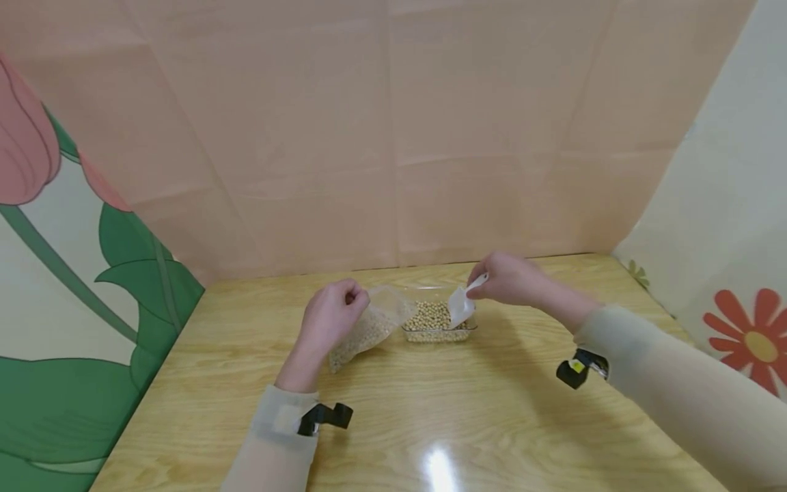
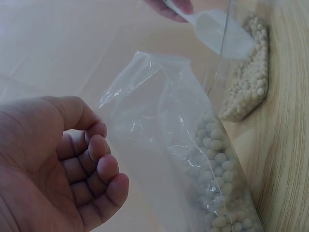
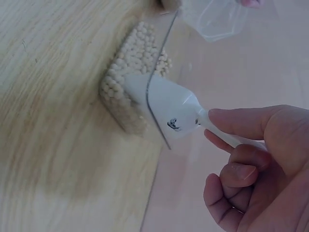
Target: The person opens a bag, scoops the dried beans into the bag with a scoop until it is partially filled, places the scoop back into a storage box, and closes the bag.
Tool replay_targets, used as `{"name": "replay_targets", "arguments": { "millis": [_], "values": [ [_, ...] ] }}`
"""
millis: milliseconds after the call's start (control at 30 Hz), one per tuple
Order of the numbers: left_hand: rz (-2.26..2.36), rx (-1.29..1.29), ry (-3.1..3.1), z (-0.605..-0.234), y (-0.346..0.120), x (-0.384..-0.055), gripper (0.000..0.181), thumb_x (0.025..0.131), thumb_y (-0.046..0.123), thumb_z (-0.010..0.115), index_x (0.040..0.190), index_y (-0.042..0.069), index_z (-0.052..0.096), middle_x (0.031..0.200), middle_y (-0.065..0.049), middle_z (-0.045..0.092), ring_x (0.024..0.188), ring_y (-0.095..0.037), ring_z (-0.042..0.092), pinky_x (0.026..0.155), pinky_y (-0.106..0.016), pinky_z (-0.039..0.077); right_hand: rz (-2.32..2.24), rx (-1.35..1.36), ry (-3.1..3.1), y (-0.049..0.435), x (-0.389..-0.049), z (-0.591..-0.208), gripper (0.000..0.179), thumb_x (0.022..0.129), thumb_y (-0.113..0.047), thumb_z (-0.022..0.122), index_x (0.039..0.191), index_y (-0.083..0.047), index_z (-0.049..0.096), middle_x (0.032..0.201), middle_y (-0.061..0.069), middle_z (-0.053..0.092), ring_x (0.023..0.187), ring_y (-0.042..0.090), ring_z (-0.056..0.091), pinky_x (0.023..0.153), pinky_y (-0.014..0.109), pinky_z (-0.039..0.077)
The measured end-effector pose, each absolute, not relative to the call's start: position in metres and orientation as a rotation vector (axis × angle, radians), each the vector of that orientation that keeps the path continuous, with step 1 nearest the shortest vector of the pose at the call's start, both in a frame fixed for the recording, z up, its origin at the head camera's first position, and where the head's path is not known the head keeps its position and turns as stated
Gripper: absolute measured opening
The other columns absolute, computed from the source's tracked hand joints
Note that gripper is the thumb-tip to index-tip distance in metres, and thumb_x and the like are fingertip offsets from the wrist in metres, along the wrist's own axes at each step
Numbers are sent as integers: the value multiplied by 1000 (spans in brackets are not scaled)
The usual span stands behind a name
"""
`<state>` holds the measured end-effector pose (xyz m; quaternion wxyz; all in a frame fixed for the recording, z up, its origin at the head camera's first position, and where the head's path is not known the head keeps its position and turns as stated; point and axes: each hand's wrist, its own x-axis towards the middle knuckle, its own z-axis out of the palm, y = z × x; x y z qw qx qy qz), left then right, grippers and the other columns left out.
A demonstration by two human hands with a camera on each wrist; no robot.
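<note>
My left hand [image 1: 328,321] pinches the top edge of the bag [image 1: 369,328], fingers curled over the rim and keeping its mouth lifted; the left wrist view shows the fingers [image 2: 99,166] bent beside the clear film. The bag leans on the counter [image 1: 430,424], part filled with pale beans [image 2: 217,164] that lie in its lower end, near my wrist. Its open mouth points right, toward the tray [image 1: 438,328].

My right hand [image 1: 510,279] holds the white scoop [image 1: 462,302] by its handle, thumb on top and fingers curled beneath, as I see in the right wrist view. The scoop's bowl [image 3: 166,104] tilts down into the right end of the tray, its front edge among the beans there. I cannot tell whether any beans sit inside the bowl.

The tray is a clear, shallow box standing on the counter just right of the bag, toward the far edge, heaped with the same pale beans [image 1: 433,316]. Bag and tray lie just beside each other; I cannot tell whether they touch.

Behind the counter hangs a peach backdrop [image 1: 393,137], with flower prints at the left [image 1: 74,273] and right [image 1: 750,342].
</note>
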<state>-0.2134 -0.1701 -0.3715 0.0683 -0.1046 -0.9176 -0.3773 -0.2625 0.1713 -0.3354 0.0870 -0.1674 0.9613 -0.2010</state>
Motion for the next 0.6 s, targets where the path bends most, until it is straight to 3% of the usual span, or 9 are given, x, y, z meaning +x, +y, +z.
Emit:
{"name": "replay_targets", "arguments": {
  "millis": [267,600],
  "values": [
    [-1136,-316,-2771,-372,-170,-212,24,109,19,60,96,8,76,74,-1,62,59,-19,49,62,-37,43,-768,-430,2870,182,-258,-359,36,102,-37,80,123,-7,82,127,16,78,116,39,72,96,60,56],
    [-1147,-295,-2786,-372,-173,-211,23,110,20,60,97,10,76,75,-2,62,60,-19,50,62,-37,44,-1223,-211,2705,183,-253,-404,37,99,-39,84,126,-14,83,141,17,72,132,40,63,106,58,51]
  ]
}}
